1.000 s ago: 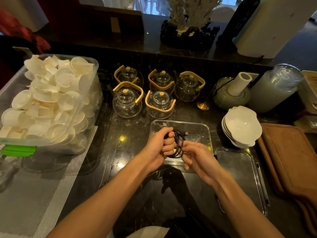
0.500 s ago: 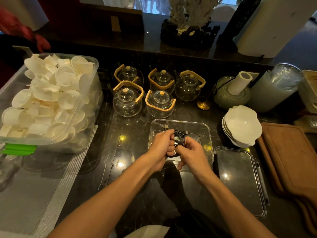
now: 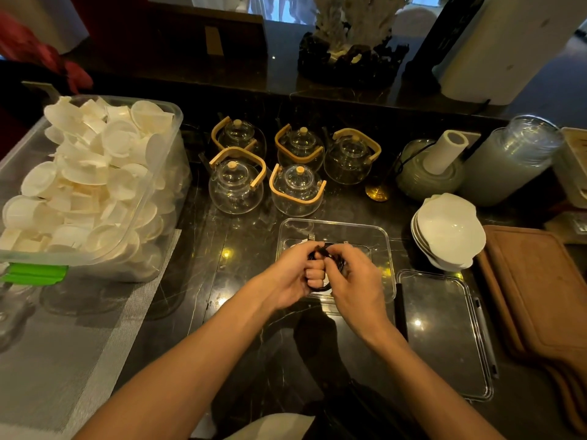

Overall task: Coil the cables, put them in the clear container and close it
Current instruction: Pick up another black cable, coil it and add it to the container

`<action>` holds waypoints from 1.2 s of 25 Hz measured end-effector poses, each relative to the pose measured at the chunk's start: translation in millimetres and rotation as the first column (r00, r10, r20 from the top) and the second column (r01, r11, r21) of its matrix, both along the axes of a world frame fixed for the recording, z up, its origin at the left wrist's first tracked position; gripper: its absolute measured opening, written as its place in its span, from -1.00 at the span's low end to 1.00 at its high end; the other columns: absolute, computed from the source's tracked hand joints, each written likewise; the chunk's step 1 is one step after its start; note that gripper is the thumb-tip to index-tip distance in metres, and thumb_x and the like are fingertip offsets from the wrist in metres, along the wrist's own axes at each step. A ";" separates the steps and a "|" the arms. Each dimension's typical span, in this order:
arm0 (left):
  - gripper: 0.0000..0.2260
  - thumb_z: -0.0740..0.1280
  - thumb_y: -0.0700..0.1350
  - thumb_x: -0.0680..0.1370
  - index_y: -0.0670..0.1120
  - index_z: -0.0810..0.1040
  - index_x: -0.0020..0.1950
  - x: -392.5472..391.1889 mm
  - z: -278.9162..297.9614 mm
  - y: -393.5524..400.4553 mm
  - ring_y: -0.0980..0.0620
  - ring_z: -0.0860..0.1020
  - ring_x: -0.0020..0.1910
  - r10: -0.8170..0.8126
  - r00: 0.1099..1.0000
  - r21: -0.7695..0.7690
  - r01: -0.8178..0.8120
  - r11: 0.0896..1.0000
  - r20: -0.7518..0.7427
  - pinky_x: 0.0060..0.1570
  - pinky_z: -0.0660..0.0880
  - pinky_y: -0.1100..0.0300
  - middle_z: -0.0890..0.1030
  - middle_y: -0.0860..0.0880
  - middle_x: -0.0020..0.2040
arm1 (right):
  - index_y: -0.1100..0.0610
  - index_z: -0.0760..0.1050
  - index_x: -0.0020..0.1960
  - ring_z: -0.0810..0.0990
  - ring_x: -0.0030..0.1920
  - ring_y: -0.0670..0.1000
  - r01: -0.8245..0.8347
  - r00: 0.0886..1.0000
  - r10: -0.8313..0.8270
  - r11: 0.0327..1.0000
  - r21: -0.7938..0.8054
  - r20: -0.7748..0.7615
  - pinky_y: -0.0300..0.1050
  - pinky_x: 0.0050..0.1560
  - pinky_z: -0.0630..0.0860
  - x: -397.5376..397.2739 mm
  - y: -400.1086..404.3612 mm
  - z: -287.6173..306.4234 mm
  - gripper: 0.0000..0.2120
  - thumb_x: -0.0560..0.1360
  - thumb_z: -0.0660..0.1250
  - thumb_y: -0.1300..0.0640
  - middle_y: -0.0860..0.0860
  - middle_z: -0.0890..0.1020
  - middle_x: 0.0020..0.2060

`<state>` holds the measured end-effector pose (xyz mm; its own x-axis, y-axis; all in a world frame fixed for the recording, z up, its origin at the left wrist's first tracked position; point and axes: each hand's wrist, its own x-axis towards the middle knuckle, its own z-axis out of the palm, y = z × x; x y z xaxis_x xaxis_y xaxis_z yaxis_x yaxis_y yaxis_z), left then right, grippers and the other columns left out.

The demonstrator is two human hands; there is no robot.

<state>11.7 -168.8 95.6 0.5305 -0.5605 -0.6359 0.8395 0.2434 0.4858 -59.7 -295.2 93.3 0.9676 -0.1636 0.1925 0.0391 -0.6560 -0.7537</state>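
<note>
A coiled black cable [image 3: 320,253] sits bunched between both hands, just above the clear container [image 3: 379,239] on the dark marble counter. My left hand [image 3: 293,274] is closed around the coil's left side. My right hand [image 3: 355,281] pinches the coil from the right, its fingers over the loops. Two metal plug ends stick out past the knuckles toward the container's far side. Most of the coil is hidden by my fingers. The container's clear lid [image 3: 444,335] lies flat to the right of it.
Several glass teapots [image 3: 297,188] with wooden handles stand just behind the container. A big plastic bin of white cups [image 3: 85,185] fills the left. Stacked white bowls [image 3: 448,230] and wooden boards [image 3: 536,293] are on the right. A woven mat [image 3: 79,344] covers the near left.
My right hand has moved left and up onto the coil, meeting my left hand. The open loops seen earlier are now squeezed tight between both hands.
</note>
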 end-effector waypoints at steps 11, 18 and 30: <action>-0.68 0.16 -0.09 0.67 -0.09 0.40 -0.28 9.3 -1.6 7.0 0.16 0.21 -0.64 0.201 0.967 -0.300 -0.240 0.923 -0.154 -0.64 0.12 0.30 0.24 0.07 -0.54 | 0.30 0.58 0.15 0.33 -0.50 -0.10 0.303 0.953 -0.170 0.455 0.837 -0.253 -0.27 -0.53 0.36 5.0 -10.6 27.5 -0.84 0.63 0.33 0.24 0.09 0.68 -0.22; -0.69 0.14 -0.08 0.66 -0.06 0.35 -0.29 0.2 7.4 -2.2 0.19 0.17 -0.65 0.111 0.991 -0.311 -0.085 0.947 0.068 -0.62 0.03 0.31 0.21 0.09 -0.54 | 0.21 0.42 -0.20 0.19 -0.65 -0.17 0.615 0.727 0.224 0.209 0.761 -0.649 -0.35 -0.68 0.18 18.9 -19.1 8.6 -0.79 0.62 0.23 0.29 0.00 0.40 -0.44; -0.69 0.20 -0.07 0.68 -0.06 0.39 -0.27 -2.1 -1.1 -7.2 0.16 0.21 -0.57 0.186 0.976 0.073 -0.194 0.978 0.110 -0.58 0.20 0.32 0.23 0.07 -0.48 | 0.22 0.56 0.03 0.36 -0.50 -0.11 0.165 0.891 0.209 0.681 0.714 -0.404 -0.18 -0.53 0.35 6.9 -8.9 4.7 -0.91 0.56 0.31 0.32 -0.04 0.50 -0.38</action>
<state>9.6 -176.0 94.5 0.6868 -0.3907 -0.6129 0.7267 0.3491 0.5917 -52.8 -304.1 98.0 0.9164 -0.0448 -0.3978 -0.3929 0.0907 -0.9151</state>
